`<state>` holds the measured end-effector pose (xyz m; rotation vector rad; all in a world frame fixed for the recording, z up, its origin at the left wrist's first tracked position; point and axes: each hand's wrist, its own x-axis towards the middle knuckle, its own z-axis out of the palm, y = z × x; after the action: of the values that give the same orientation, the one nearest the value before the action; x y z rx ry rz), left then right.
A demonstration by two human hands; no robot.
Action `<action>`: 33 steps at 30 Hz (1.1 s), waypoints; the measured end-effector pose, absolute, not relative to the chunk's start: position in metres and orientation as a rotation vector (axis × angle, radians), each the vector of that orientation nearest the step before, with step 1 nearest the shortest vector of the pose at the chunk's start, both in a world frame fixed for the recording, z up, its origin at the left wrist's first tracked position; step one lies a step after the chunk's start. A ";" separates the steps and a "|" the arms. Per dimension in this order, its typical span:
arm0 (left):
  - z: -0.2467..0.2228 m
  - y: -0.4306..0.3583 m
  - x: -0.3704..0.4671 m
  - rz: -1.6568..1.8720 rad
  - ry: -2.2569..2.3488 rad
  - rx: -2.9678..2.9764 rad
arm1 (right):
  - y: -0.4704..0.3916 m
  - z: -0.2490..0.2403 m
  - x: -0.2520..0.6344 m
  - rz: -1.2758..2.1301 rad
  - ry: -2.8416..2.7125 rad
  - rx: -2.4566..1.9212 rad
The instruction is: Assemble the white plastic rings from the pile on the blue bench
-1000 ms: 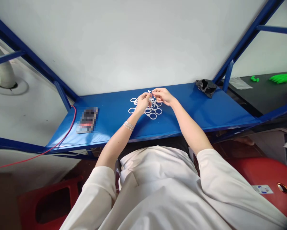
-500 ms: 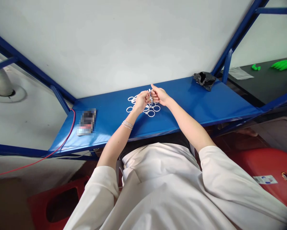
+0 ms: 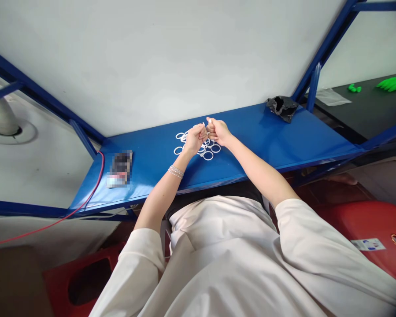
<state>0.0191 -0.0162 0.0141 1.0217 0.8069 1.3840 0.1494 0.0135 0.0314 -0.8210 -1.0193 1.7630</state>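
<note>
My left hand (image 3: 195,136) and my right hand (image 3: 219,132) are close together above the middle of the table, knuckles almost touching. Both have their fingers curled in and closed. Small white tips show at the top of each fist; most of what they grip is hidden by the fingers. Under and around the hands lies a loose cluster of thin white rings (image 3: 208,156), several of them overlapping. Some rings stick out left of my left hand, others below my right hand.
The blue table (image 3: 270,136) meets a pale wall. A blurred, phone-like item (image 3: 120,169) lies at left, near a red cable (image 3: 97,182). A crumpled black bag (image 3: 283,109) sits at back right. Red stools (image 3: 356,224) flank me. Green items (image 3: 394,82) rest on a dark surface farther right.
My right hand's fingers have curled in from a looser, thumb-up pose, and it has come slightly nearer my left hand. My left fingers are folded tighter. The ring cluster lies as before.
</note>
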 end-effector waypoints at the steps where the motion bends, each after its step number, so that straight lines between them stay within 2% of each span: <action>1: 0.014 -0.016 0.019 1.385 0.827 1.036 | 0.014 0.032 0.150 1.753 -1.044 -0.825; 11: -0.009 -0.003 0.014 1.545 1.171 1.343 | 0.023 0.015 0.149 1.442 -1.229 -0.957; 15: -0.013 -0.003 0.009 1.631 1.290 1.445 | 0.029 0.006 0.147 1.143 -1.410 -1.035; 20: -0.014 -0.005 0.007 1.572 1.418 1.643 | 0.027 0.002 0.147 0.790 -1.689 -1.055; 33: -0.018 0.001 0.003 1.456 1.535 1.926 | 0.030 0.001 0.152 0.581 -1.889 -1.191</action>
<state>0.0033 0.0009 -0.0185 1.9255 1.5346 1.4558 0.1518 0.0304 0.0014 -1.1909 -1.8892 0.5814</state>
